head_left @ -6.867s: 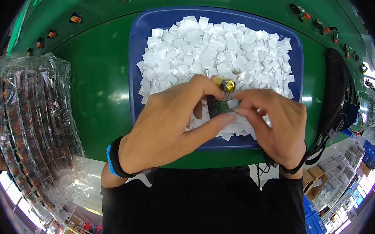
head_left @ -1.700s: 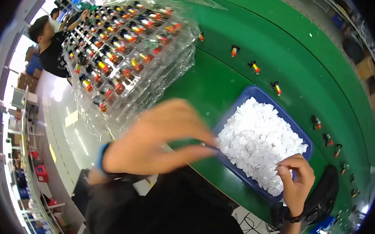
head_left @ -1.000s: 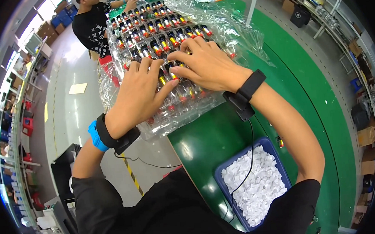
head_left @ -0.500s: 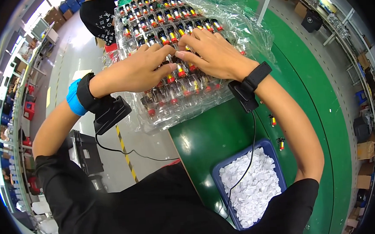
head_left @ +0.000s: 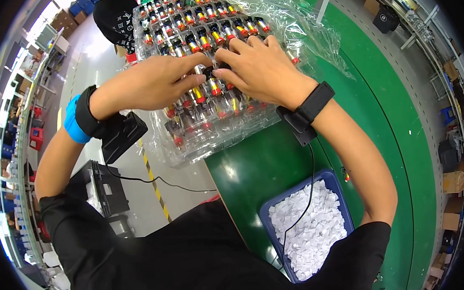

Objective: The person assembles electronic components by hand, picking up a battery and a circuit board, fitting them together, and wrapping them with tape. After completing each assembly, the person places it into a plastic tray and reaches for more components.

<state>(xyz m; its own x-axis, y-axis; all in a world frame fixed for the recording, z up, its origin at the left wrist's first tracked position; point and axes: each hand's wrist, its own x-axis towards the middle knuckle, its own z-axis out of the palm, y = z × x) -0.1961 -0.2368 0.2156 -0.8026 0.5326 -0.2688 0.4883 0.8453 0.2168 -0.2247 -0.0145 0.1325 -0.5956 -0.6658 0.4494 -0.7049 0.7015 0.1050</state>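
Rows of small cylindrical parts [head_left: 204, 39], with black tops, silver-and-yellow bodies and red ends, sit in a clear plastic tray [head_left: 190, 153] on the green table. My left hand [head_left: 151, 83] reaches over the tray from the left, thumb and index finger bent around the black top of one part [head_left: 214, 87]. My right hand [head_left: 262, 68] comes in from the other side, its thumb at the same black top and its other fingers curled over the neighbouring row. The fingers partly hide where they grip.
Clear plastic film [head_left: 311, 44] spreads to the tray's right. A blue bin [head_left: 265, 209] of white paper pieces stands near me, a cable crossing it. One loose part [head_left: 346, 174] lies beside my right forearm. Another person's dark sleeve [head_left: 113, 22] shows at the far left.
The tray and both hands sit slightly further left and lower in view. My fingertips still meet at a part. One of two loose parts on the table is now out of sight near my right forearm.
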